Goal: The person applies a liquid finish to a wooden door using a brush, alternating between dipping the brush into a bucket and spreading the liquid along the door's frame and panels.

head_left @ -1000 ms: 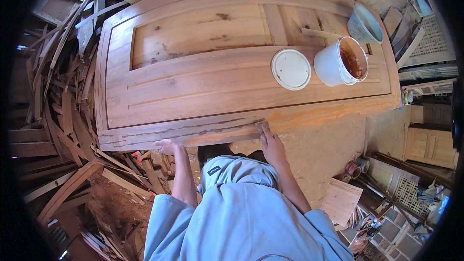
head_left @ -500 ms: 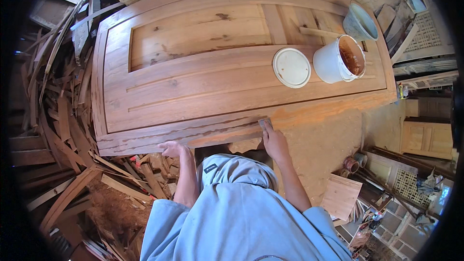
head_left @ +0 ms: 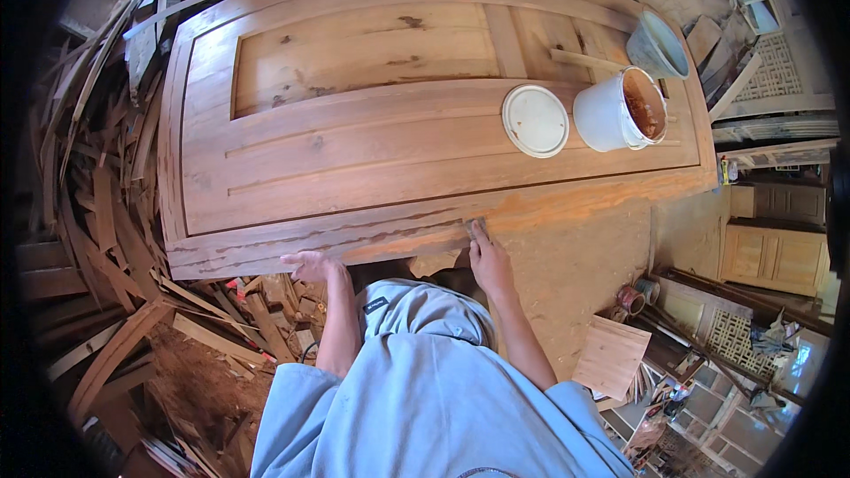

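1. Wooden door: lies flat in front of the person; its supports can't be made out.
2. Right hand: fingers closed on a small dark pad at the door's near edge. Pad mostly covered; type unclear.
3. Left hand: at near edge, further left. Fingers extended; can't tell if spread, together or gripping. Underside hidden.
4. White bucket: orange-brown contents, depth unclear. Hides one end of wooden stick.
5. Legs mostly hidden by shirt.
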`<state>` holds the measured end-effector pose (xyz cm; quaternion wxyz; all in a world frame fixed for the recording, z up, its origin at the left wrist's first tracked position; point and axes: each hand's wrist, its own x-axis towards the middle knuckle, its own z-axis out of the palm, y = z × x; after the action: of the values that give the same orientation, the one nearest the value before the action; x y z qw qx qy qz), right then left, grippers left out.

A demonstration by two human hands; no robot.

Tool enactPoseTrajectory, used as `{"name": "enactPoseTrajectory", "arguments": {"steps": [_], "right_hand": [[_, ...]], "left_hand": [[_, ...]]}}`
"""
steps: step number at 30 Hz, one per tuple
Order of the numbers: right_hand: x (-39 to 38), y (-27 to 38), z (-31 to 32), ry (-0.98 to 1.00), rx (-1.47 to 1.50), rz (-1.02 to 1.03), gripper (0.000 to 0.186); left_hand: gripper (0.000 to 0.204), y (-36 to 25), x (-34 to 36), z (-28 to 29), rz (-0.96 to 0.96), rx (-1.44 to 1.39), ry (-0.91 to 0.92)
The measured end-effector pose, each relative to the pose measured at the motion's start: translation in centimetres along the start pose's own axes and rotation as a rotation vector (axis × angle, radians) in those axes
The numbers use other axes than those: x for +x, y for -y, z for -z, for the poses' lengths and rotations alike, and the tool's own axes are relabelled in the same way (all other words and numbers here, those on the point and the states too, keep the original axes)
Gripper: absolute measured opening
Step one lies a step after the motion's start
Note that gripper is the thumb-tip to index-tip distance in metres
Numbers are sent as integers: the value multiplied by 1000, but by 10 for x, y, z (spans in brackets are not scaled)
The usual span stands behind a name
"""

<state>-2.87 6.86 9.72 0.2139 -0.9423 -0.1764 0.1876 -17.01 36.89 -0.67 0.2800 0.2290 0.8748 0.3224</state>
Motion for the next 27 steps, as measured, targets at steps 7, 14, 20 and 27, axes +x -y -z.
{"name": "enactPoseTrajectory", "arguments": {"steps": [7, 14, 20, 27], "right_hand": [[-5, 9, -22, -102, 48, 1, 46], [-8, 17, -23, -93, 32, 15, 46], [-19, 8, -39, -132, 57, 130, 44], [-20, 17, -38, 2, 12, 26, 45]], "left_hand": [[93, 2, 6, 2, -14, 16, 2], [95, -1, -1, 7, -30, -10, 11], [95, 7, 10, -2, -70, -49, -63], [95, -21, -22, 17, 42, -2, 18]]}}
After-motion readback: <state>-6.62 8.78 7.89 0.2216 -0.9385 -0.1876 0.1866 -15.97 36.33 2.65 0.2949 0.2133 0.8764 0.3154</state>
